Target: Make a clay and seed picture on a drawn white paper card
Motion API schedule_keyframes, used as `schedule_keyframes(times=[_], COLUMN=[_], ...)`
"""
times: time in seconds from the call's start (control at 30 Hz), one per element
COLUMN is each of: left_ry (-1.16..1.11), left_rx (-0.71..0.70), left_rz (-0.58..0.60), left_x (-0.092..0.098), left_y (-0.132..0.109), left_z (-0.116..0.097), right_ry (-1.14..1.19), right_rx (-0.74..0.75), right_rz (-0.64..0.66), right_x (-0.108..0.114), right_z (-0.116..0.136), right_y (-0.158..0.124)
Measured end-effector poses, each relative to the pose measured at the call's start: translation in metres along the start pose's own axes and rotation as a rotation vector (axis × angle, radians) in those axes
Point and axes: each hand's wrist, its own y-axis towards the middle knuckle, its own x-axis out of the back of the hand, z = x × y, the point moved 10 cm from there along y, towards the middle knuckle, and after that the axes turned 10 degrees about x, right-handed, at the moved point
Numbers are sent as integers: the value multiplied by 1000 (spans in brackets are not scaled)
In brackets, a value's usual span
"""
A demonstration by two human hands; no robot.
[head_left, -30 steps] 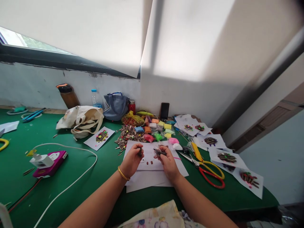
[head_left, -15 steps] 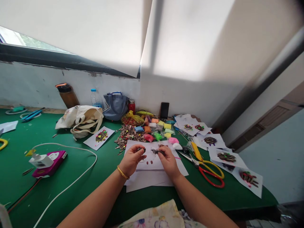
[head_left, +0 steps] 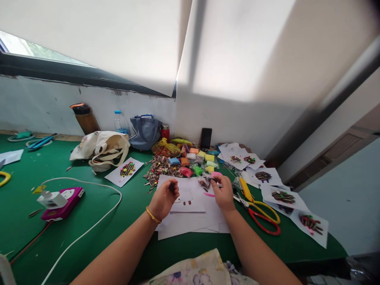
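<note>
My left hand [head_left: 162, 200] is closed, its fingers curled round a small dark lump [head_left: 172, 187] that looks like modelling clay. My right hand [head_left: 223, 193] pinches a small dark packet [head_left: 213, 180] in clear wrap, partly hidden by the fingers. Close to those fingertips lies a clear bag with brown clay [head_left: 204, 182]. Between the hands, a white sheet [head_left: 194, 206] bears a faint drawn outline and a few brown clay dots [head_left: 187, 203]. A pink strip [head_left: 209, 194] rests on the paper beside my right hand.
Striped seeds [head_left: 162, 170] are heaped behind the paper, near colourful clay packets [head_left: 185, 172]. Scissors with red and yellow handles [head_left: 264, 221] and a yellow cutter [head_left: 246, 189] lie at right, beside decorated cards [head_left: 283, 196]. A white cable [head_left: 114, 204] crosses the table at left.
My right hand has moved right and slightly back, carrying the dark packet away from the sheet's middle. My left hand has turned, its fingers curling further round the lump.
</note>
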Motion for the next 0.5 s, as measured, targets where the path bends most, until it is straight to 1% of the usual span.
schedule_keyframes(times=[0.07,0.13,0.2,0.27,0.4,0.43,0.5], left_ry=[7,54,113,156,179,170,141], left_rx=[-15,4,27,31,-29,-41,-31], left_rz=[-6,-8,-17,-43,-72,-68,-57], left_x=[0,0,1,5,7,5,3], left_y=[0,0,0,0,-1,-1,-1], left_z=[0,4,7,7,-1,-3,-2], right_ry=[-167,-319,-435,-530,-671,-685,-673], right_rx=[-2,-24,-40,-36,35,52,73], right_rz=[51,103,158,227,347,359,342], right_x=[3,3,-3,-13,-32,-33,-30], right_z=[-5,-11,-15,-15,-11,-10,-6], right_y=[11,21,29,34,38,39,40])
